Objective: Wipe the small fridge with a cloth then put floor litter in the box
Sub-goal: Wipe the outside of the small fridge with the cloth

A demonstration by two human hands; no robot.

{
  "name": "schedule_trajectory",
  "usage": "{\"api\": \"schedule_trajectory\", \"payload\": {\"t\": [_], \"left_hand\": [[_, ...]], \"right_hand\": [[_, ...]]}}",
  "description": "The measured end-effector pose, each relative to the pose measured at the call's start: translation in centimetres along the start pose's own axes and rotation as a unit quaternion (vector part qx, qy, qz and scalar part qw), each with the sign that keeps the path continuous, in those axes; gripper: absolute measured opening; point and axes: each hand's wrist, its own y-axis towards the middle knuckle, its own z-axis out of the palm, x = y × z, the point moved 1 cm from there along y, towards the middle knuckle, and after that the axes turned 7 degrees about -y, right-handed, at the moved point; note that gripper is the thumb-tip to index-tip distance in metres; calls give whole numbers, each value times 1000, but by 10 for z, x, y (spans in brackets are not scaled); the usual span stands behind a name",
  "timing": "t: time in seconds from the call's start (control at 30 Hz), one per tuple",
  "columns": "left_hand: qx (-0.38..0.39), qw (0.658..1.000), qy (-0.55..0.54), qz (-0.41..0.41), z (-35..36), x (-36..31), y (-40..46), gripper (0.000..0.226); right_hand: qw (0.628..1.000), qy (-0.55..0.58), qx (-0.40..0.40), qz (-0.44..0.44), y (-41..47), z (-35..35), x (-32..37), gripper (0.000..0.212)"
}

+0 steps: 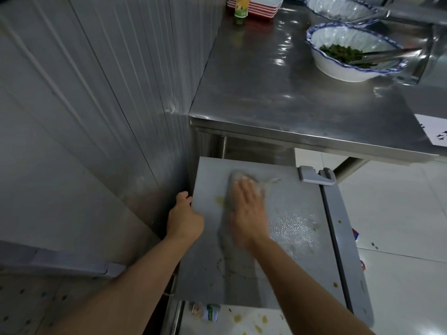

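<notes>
The small grey fridge (297,267) stands below me, its flat top stained with yellowish spots and a wet patch. A grey cloth (235,189) lies on the top toward the back. My right hand (249,209) presses flat on the cloth with fingers straight; it is blurred by motion. My left hand (185,217) grips the fridge's left edge, fingers curled over it. Small bits of litter (355,234) lie on the white floor tiles to the right of the fridge. No box is in view.
A steel table (278,93) overhangs the fridge's back, carrying two blue-rimmed bowls (348,66), one with greens and tongs, a green bottle (240,9) and stacked red trays. A ribbed metal wall (96,93) runs along the left. A hinge bracket (316,176) sits at the fridge's back right.
</notes>
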Motion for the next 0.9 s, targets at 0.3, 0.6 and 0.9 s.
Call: {"api": "schedule_trajectory", "payload": {"t": [0.3, 0.6, 0.9], "left_hand": [[-51, 998, -42, 6, 1, 11, 10, 61], [-61, 997, -45, 5, 2, 7, 5, 60], [-65, 997, 19, 19, 6, 7, 7, 59]], "right_hand": [[993, 0, 33, -116, 93, 2, 39, 64], [986, 21, 27, -162, 58, 4, 42, 62], [992, -13, 37, -123, 88, -4, 45, 60]]}}
